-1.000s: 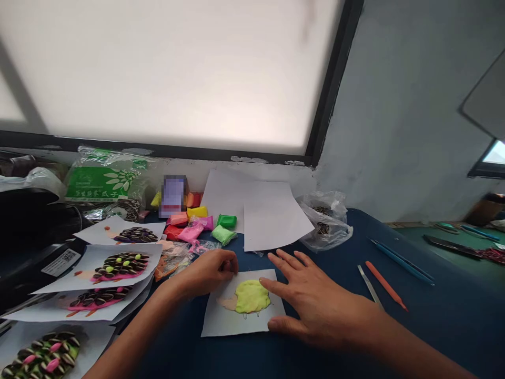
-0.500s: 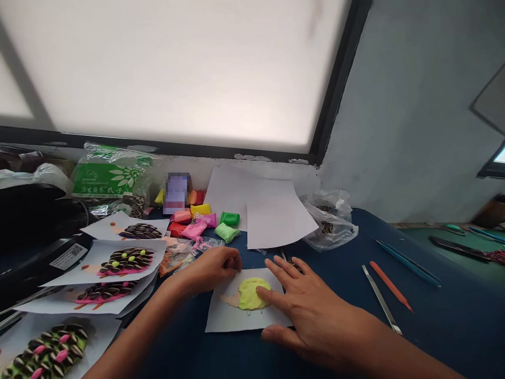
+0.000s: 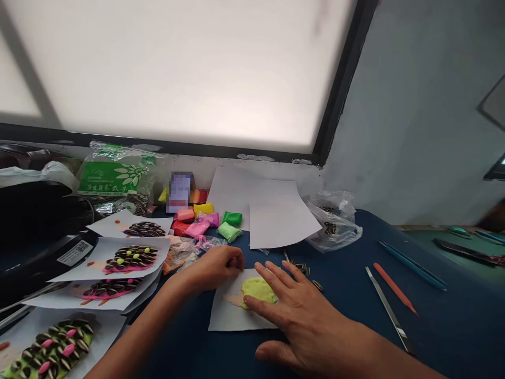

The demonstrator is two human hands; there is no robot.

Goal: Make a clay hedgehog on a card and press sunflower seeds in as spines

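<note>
A small white paper sheet (image 3: 221, 318) lies on the dark blue table and carries a flattened patch of yellow modelling clay (image 3: 256, 290). A flat pale peach shape (image 3: 234, 299) adjoins its left side. My right hand (image 3: 295, 310) is open over the sheet, fingers spread, with the index fingertip at the clay's lower left edge; the hand covers the right part of the sheet. My left hand (image 3: 224, 266) is closed, its fingers curled at the sheet's upper left corner; whatever they hold is hidden. Several sunflower seeds (image 3: 303, 268) lie just beyond my right hand.
Sheets with seed-covered clay hedgehogs (image 3: 130, 259) lie left. Clay packets (image 3: 197, 227), a green seed bag (image 3: 112, 176) and blank paper (image 3: 282, 216) are at the back. To the right are a plastic bag of seeds (image 3: 333, 226), an orange tool (image 3: 394, 288), a metal blade (image 3: 386, 308) and blue tweezers (image 3: 412, 266).
My right index fingertip has moved left and slightly down, from the clay's right part to its lower left edge. The seeds behind that hand show more. My left hand stays at the corner.
</note>
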